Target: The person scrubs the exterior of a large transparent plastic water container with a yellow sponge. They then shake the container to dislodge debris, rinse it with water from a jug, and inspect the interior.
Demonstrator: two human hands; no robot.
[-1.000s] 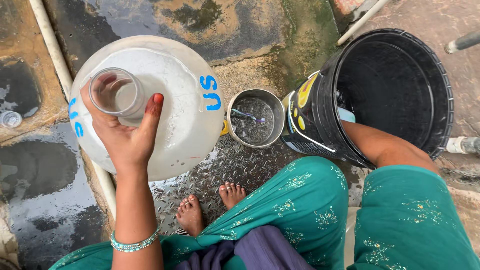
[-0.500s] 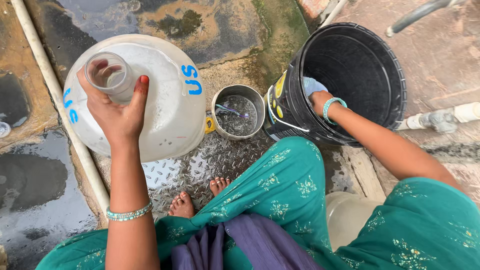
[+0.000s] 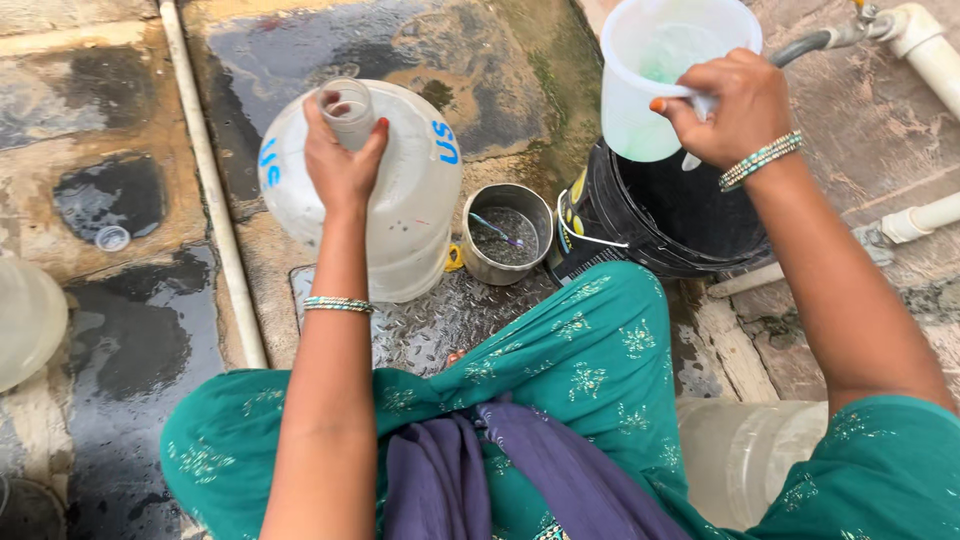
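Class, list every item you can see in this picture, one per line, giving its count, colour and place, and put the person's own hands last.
Large water jug: one, translucent white with blue marks, centre-left on wet ground.
Mug: one, white translucent, raised above the bucket, top right.
Bucket: one, black, right of centre on the ground.
Small metal pot: one, grey steel, between jug and bucket, with water and a thin stick-like item inside.
Pipe: one, white, running along the ground at left.
Tap pipes: white, far right.
Small cap: one, clear, on the ground at left.
Second jug: one, translucent, bottom right.
Left hand: grips the jug's neck.
Right hand: holds the mug's handle.
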